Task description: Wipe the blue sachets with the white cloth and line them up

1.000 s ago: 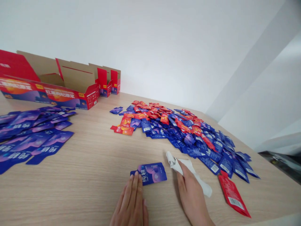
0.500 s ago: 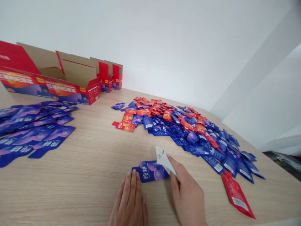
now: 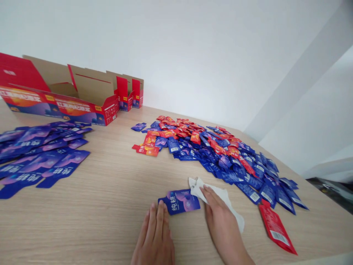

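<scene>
A blue-purple pouch [image 3: 182,201] lies flat on the table in front of me, its narrow neck toward the left. My left hand [image 3: 156,233] rests with straight fingers on that neck end, pressing it down from above. To the right, my right hand [image 3: 220,221] holds a white tissue [image 3: 228,200], spread partly under and beside its fingers. The tissue's front corner touches the pouch's upper right edge. My right fingertips sit on the tissue, and the thumb is mostly hidden.
A large pile of blue and red pouches [image 3: 204,145] spreads across the back right. One red pouch [image 3: 277,226] lies at the right. Blue pouches [image 3: 41,154] are stacked in overlapping rows at the left. Open red cartons [image 3: 79,108] stand behind them along the wall.
The tissue, bunched before, now lies spread out under my right hand, which has moved right and flattened. The pouch has shifted slightly right and tilted, with my left hand still on it.
</scene>
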Tool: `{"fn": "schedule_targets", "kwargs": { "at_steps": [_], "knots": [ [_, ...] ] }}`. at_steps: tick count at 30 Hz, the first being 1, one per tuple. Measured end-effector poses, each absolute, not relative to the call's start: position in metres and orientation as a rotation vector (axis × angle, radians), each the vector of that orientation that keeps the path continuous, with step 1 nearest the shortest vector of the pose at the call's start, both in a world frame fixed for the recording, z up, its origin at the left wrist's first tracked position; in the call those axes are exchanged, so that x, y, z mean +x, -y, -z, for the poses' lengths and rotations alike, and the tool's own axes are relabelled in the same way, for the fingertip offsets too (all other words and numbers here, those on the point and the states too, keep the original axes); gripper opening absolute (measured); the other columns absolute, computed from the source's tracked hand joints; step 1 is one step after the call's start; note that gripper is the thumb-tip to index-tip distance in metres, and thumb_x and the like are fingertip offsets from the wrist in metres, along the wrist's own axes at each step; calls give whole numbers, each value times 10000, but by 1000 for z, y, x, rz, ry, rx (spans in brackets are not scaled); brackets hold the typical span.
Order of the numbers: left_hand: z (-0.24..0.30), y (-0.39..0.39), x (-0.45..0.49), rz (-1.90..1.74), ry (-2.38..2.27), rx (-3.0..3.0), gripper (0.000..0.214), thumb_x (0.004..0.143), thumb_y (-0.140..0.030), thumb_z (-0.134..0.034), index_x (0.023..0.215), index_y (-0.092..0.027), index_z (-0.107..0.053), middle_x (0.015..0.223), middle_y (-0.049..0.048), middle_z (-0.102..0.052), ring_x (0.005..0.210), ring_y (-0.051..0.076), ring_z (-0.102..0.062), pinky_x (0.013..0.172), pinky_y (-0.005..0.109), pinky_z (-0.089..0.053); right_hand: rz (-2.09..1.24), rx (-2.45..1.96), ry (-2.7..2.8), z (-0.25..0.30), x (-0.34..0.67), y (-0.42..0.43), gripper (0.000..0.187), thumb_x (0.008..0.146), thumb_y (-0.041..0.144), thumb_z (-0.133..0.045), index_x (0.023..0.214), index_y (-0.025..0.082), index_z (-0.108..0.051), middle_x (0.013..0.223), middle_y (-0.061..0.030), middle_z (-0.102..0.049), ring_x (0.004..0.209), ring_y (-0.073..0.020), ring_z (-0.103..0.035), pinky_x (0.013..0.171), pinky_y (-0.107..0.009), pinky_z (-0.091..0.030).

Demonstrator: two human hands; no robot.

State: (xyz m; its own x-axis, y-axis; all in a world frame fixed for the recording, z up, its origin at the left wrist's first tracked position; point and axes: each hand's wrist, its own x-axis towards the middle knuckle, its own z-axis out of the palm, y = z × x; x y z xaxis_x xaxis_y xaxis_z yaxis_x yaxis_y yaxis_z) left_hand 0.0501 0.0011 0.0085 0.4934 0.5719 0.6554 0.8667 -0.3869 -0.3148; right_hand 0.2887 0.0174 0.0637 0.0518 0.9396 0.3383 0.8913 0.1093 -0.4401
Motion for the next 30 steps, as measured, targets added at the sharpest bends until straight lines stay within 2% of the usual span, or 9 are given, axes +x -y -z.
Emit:
{"fn": "schedule_targets", "kwargs": {
  "at_steps": [3,5,7,10,15,18,21,26,30],
  "knots": [
    [-3,0,54,652,1219,-2085,554,826,-260,-512,1316,-17,-603,1376,169,-659,1269,309,-614,1058,405,-470,-138,-1812,1672,-77,291,-15,463,957,162,-483,1359,252,-694,1376,-70,-701,1292,-296,-653,1128,-516,-511],
    [3,1,57,714,1304,-2088,507,866,-294,-502,1290,-50,-634,1364,142,-674,1279,292,-609,1072,399,-464,-118,-1675,1698,-78,268,-14,479,982,176,-467,1421,262,-640,1423,-53,-671,1321,-266,-632,1126,-474,-519],
    [7,1,58,758,1355,-2117,450,902,-331,-487,1246,-113,-678,1313,94,-710,1253,263,-626,1066,388,-472,-90,-1443,1866,-70,235,-15,536,983,120,-436,1484,246,-575,1499,-45,-607,1386,-223,-572,1162,-419,-483],
    [9,0,54,729,1313,-2134,381,926,-347,-473,1148,-177,-731,1173,49,-767,1136,234,-682,1007,374,-504,-92,-1219,2159,-52,200,-21,652,902,-12,-436,1488,241,-569,1470,-31,-633,1368,-186,-587,1136,-361,-515],
    [0,-5,46,548,1136,-2065,457,918,-372,-479,1217,-104,-699,1310,108,-710,1215,261,-648,1002,361,-500,9,-1470,2141,-34,249,-27,716,817,-77,-386,1442,186,-616,1505,-83,-593,1391,-231,-565,1156,-446,-498],
    [-3,-5,46,538,1148,-2044,519,918,-404,-469,1263,-71,-667,1345,134,-687,1223,272,-643,1014,369,-494,63,-1708,1994,-41,303,-24,586,897,8,-381,1410,118,-640,1470,-144,-615,1362,-276,-593,1158,-496,-484],
    [-2,-4,48,555,1172,-2040,524,918,-405,-468,1268,-67,-661,1342,137,-688,1224,273,-644,1022,375,-489,72,-1783,1875,-52,315,-20,527,953,92,-384,1410,137,-642,1435,-129,-649,1331,-288,-620,1137,-516,-499],
    [1,-6,45,576,1132,-2055,443,920,-370,-475,1212,-119,-694,1253,90,-739,1156,244,-678,999,368,-501,-11,-1338,2092,-51,238,-18,656,921,21,-400,1538,218,-506,1549,-50,-547,1441,-206,-502,1172,-396,-465],
    [2,-8,39,552,1052,-2042,393,904,-351,-498,1155,-142,-718,1180,70,-766,1090,233,-703,964,364,-515,-73,-1199,2290,-41,215,-24,755,831,-65,-432,1518,230,-531,1519,-30,-581,1412,-189,-539,1171,-375,-470]
  ]
}}
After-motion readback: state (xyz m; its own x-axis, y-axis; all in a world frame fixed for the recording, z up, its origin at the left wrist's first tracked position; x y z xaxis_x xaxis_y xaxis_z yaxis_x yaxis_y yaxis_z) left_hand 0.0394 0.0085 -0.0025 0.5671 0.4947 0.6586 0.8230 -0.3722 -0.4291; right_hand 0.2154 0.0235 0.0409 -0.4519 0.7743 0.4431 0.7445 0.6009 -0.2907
